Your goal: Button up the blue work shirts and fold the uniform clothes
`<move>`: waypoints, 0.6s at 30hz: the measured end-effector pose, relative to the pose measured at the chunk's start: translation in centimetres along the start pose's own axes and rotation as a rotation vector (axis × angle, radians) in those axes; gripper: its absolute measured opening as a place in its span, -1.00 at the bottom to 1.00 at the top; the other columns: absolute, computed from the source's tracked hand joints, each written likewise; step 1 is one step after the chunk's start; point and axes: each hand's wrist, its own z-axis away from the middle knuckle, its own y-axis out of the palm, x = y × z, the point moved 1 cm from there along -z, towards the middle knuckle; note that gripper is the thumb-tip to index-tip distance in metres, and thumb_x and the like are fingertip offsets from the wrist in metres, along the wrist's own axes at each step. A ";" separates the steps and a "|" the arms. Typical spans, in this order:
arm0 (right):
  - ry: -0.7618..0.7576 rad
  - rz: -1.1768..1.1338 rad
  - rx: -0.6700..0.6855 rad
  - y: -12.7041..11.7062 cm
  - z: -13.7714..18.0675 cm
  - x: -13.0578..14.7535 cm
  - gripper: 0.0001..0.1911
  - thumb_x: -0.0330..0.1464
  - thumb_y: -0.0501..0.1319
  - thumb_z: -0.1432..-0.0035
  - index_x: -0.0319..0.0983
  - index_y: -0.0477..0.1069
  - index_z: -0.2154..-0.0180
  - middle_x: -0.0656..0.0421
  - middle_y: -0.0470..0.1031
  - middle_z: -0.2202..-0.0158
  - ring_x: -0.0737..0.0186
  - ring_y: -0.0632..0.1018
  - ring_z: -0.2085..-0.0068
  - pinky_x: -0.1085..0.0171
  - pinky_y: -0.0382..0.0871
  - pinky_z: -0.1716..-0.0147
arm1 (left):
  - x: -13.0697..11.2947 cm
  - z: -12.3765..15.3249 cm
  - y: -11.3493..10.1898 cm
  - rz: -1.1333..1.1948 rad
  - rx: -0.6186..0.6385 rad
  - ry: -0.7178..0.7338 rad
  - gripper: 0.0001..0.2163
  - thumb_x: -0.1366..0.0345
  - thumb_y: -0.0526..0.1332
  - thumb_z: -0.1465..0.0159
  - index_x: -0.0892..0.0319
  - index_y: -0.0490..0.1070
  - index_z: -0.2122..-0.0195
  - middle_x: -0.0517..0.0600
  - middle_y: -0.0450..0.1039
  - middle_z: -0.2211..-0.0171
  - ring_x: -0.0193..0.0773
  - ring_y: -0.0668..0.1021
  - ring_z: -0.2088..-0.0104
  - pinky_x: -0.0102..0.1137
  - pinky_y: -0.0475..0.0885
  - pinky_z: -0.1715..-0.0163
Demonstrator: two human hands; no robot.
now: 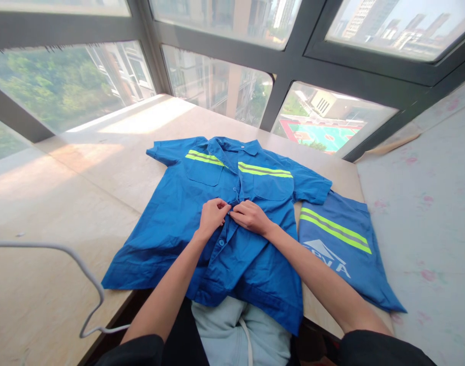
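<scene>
A blue short-sleeved work shirt (179, 213) with yellow-green reflective stripes lies face up on the pale wooden tabletop (83, 188), its hem hanging over the near edge. My left hand (212, 214) and my right hand (250, 216) meet at the shirt's button placket, at mid-chest height. Both hands pinch the fabric edges together with curled fingers. A button shows on the placket just below my left hand.
A second blue garment (342, 244), folded, with reflective stripes and a white logo, lies to the right of the shirt. A white cable (83, 269) loops across the table's left part. Windows run along the far side, and a pale patterned surface (426, 203) adjoins on the right.
</scene>
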 end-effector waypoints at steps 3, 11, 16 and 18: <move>0.067 -0.102 -0.012 0.1 0.3 -0.2 -0.76 -0.33 0.09 -0.38 -0.20 0.53 0.22 0.10 0.51 0.30 0.22 0.41 0.31 0.18 0.23 0.31 | 0.1 0.3 -0.1 -0.109 -0.067 0.078 -0.87 0.26 0.24 -0.23 0.18 0.51 0.29 -0.07 0.54 0.45 -0.32 0.56 0.51 -0.47 0.42 0.45; 0.075 -0.244 -0.016 0.1 0.2 -0.5 -0.77 -0.33 0.14 -0.33 -0.19 0.55 0.29 0.11 0.52 0.31 0.23 0.43 0.31 0.19 0.25 0.30 | -0.4 0.8 0.0 -0.405 -0.118 0.112 -0.87 0.28 0.20 -0.29 0.13 0.55 0.27 0.03 0.58 0.27 -0.18 0.57 0.23 -0.38 0.39 0.19; -0.007 -0.196 0.060 -0.4 -0.2 -0.5 -0.79 -0.34 0.15 -0.32 -0.18 0.54 0.30 0.13 0.49 0.32 0.24 0.41 0.31 0.19 0.19 0.31 | -0.4 0.5 0.0 -0.479 -0.107 0.110 -0.87 0.25 0.20 -0.31 0.11 0.53 0.26 0.03 0.57 0.25 -0.18 0.57 0.23 -0.39 0.37 0.23; -0.037 -0.169 0.077 -0.6 -0.3 -0.6 -0.80 -0.34 0.14 -0.33 -0.18 0.53 0.27 0.14 0.48 0.32 0.24 0.40 0.31 0.19 0.18 0.31 | -0.4 0.5 0.0 -0.500 -0.104 0.112 -0.87 0.24 0.19 -0.31 0.10 0.53 0.26 0.03 0.56 0.25 -0.19 0.56 0.22 -0.40 0.36 0.24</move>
